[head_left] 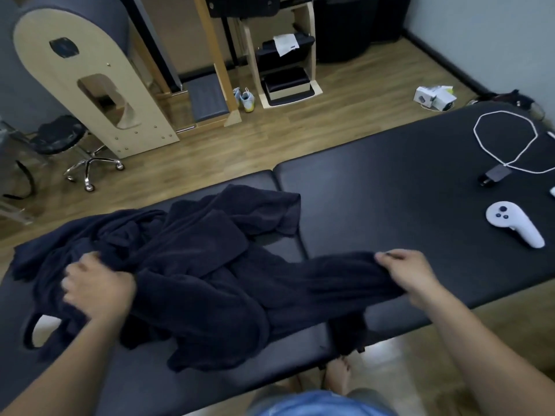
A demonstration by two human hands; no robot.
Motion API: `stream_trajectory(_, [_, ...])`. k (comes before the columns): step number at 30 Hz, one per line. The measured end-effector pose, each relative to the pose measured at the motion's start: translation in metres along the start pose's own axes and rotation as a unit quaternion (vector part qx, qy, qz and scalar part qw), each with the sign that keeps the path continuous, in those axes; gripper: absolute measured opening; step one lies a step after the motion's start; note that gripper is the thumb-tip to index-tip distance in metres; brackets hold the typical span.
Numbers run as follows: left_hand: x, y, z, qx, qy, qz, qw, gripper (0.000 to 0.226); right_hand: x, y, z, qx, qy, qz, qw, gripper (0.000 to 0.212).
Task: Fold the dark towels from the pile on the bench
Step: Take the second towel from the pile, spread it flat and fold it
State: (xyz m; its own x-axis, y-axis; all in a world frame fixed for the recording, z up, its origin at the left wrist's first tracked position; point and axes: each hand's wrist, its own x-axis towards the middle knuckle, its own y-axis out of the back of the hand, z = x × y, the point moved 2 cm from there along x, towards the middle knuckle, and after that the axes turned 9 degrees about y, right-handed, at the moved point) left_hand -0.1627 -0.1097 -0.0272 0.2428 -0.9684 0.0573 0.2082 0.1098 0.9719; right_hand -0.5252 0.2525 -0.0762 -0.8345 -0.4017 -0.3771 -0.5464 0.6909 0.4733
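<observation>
Towel pile: heap of dark navy, soft terry towels (pixel 192 265) crumpled across the left section of the black padded bench (pixel 405 187), reaching from near the far edge to the near edge.
Towel in hand: one dark navy towel (pixel 324 280) drawn out of the heap toward the right, stretched loosely between both hands, one end drooping over the near edge of the bench.
Handling: likely limp and light, thick-piled, not slippery and not fragile; apt to sag and tangle with the neighbouring towels; best taken at corners or along a hem, so an edge can be pulled straight.
Left hand (pixel 96 286): down on the left of the heap, fingers curled shut into the cloth, knuckles up, forearm coming in from the lower left.
Right hand (pixel 411 277): over the near right part of the bench, thumb and fingers pinched closed on the end of the stretched towel, palm down, wrist raised slightly, forearm coming in from the lower right.
Elsewhere on bench: white handheld controller (pixel 513 225) and looped white cable (pixel 504 139), well apart from the towels at the far right.
Progress: no folded towel in view; likely separating the first towel.
</observation>
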Motion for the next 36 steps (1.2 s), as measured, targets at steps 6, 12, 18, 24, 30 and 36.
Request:
stream_trajectory(6, [-0.104, -0.077, 0.054, 0.036, -0.413, -0.211, 0.885, 0.045, -0.002, -0.012, 0.003, 0.115, -0.081, 0.009, 0.99, 0.033])
stream_trajectory(12, [-0.089, -0.093, 0.07, 0.213, -0.352, -0.211, 0.887, 0.058, -0.014, -0.013, -0.005, 0.023, -0.008, -0.125, 0.992, 0.043])
stream_trajectory(18, [-0.069, -0.038, 0.09, -0.062, -0.263, -0.224, 0.936, 0.026, -0.008, -0.009, -0.008, 0.116, -0.001, 0.017, 0.993, 0.014])
stream_trajectory(24, [-0.048, 0.035, 0.092, -0.37, 0.004, -0.424, 0.827, 0.024, 0.0, -0.036, -0.032, 0.17, -0.011, -0.037, 0.985, 0.019])
stream_trajectory(30, [-0.031, -0.006, 0.017, -0.1, 0.02, -0.371, 0.923, 0.087, -0.006, -0.061, -0.048, 0.169, 0.002, -0.087, 0.982, 0.016])
stream_trajectory(36, [-0.047, -0.047, -0.009, 0.143, -0.17, -0.159, 0.962, 0.079, -0.009, -0.064, -0.051, 0.154, 0.013, -0.094, 0.984, 0.012])
